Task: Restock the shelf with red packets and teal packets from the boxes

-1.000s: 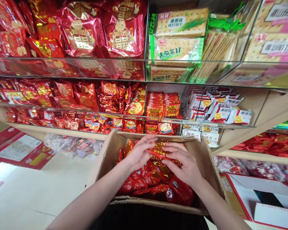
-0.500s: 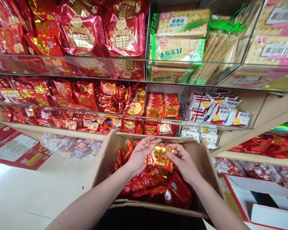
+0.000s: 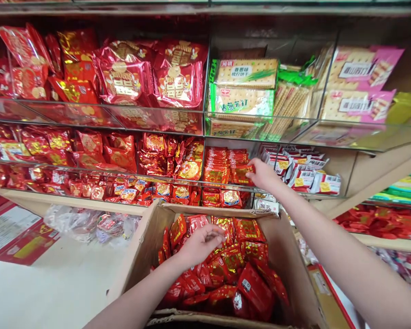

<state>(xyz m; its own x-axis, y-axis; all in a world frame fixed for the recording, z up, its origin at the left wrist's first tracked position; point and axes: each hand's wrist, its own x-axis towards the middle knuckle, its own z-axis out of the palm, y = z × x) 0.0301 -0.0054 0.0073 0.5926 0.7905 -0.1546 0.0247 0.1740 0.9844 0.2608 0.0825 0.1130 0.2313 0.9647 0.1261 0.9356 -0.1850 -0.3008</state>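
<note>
A cardboard box in front of me holds several red-and-gold snack packets. My left hand rests on the packets in the box, fingers curled loosely over them; whether it grips one is unclear. My right hand reaches up to the middle shelf and presses a red packet into a stacked row of the same red packets behind the clear shelf front.
Clear-fronted shelves carry big red bags, green cracker packs, pink cracker packs and white-red packs. A plastic bag of sweets lies left of the box, red cartons beyond it.
My right hand lifted a red packet out of the box and carried it up to the shelf row. My left hand let go and dropped back onto the packets. The view tilted up.
</note>
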